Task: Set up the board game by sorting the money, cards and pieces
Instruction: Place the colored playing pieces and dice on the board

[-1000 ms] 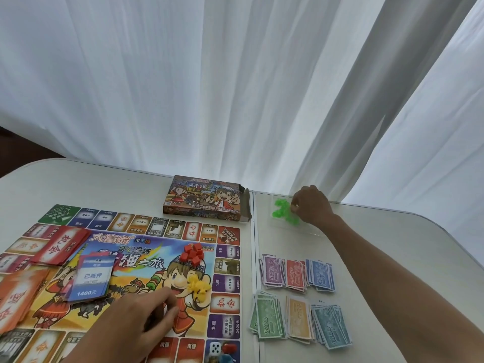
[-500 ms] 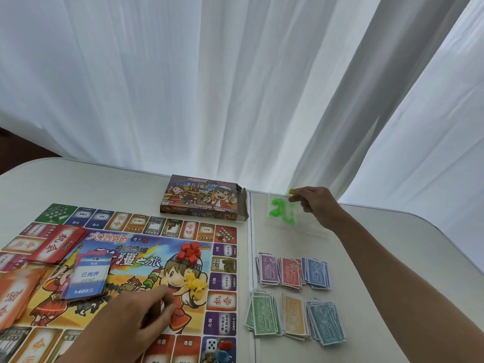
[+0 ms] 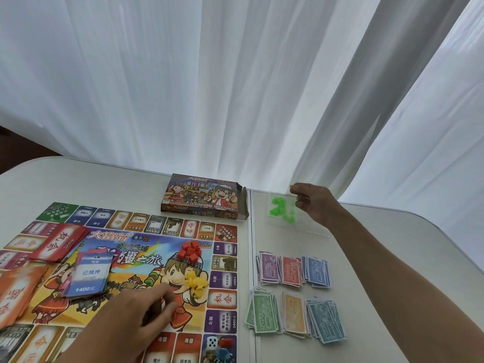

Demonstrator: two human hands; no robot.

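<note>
Your left hand (image 3: 136, 318) rests on the game board (image 3: 146, 263) with the fingers curled; I cannot tell if it holds something. Near it, a blue card (image 3: 90, 273) reads "已抵押 1400元". To the right, the money stacks (image 3: 262, 315) show 500, 1000, 5000 and 10000. Farther away, your right hand (image 3: 311, 203) pinches the clear bag of green pieces (image 3: 282, 210), lifted higher than one second ago.

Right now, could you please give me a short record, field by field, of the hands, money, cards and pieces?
right hand: pinches top edge of clear bag holding green pieces
left hand: rests curled on board; contents unclear
money: six sorted stacks on table, right of board
cards: red deck, blue deck, orange deck on board
pieces: red pile, yellow pile on board
box: behind board, end flap open
</note>
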